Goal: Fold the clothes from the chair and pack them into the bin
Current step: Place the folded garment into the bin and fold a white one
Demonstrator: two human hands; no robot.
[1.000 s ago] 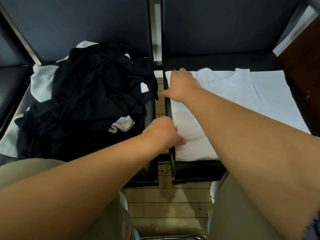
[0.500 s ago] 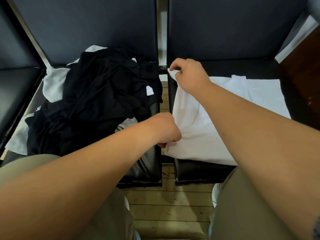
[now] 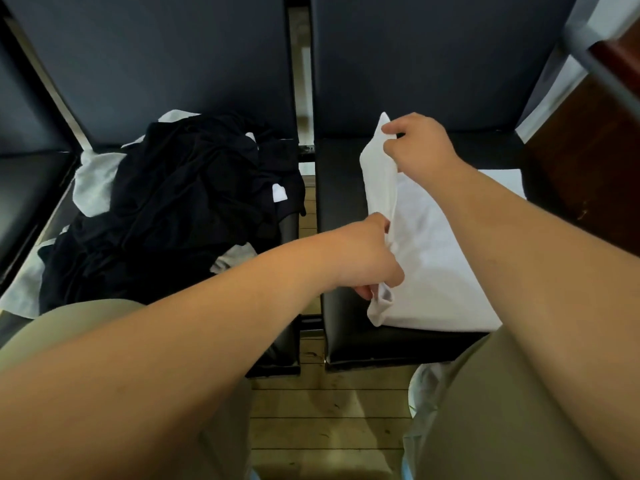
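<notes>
White T-shirt spread on right chair seat, left edge held raised: near corner pinched by left hand, far corner by right hand; edge runs near-to-far, fold judged rightward.

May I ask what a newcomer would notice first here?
A white garment on the right chair has its left edge lifted: the right hand pinches the far corner, the left hand grips the near one. A heap of black and white clothes fills the left chair.
</notes>
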